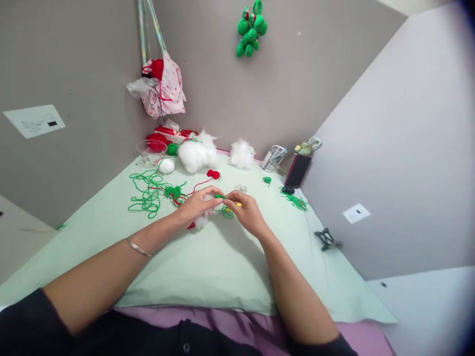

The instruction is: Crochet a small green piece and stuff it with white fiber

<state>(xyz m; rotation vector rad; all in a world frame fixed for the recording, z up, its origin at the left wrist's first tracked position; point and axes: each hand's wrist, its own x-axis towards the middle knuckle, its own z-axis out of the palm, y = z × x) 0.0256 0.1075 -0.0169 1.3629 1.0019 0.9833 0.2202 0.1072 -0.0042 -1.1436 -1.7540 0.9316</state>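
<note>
My left hand and my right hand meet over the middle of the pale green cloth. Between their fingertips they pinch a small green yarn piece. White stuffing shows under and beside my left hand, with a bit of red next to it. A loop of green yarn and something yellow lie just beneath my right fingers. Loose green yarn spreads left of my left hand, and a red yarn piece rests beyond the hands.
White stuffing piles, a clear bowl and a white ball stand at the back left. A clear cup, a phone, green yarn strands and a black clip are on the right. A bag hangs on the wall.
</note>
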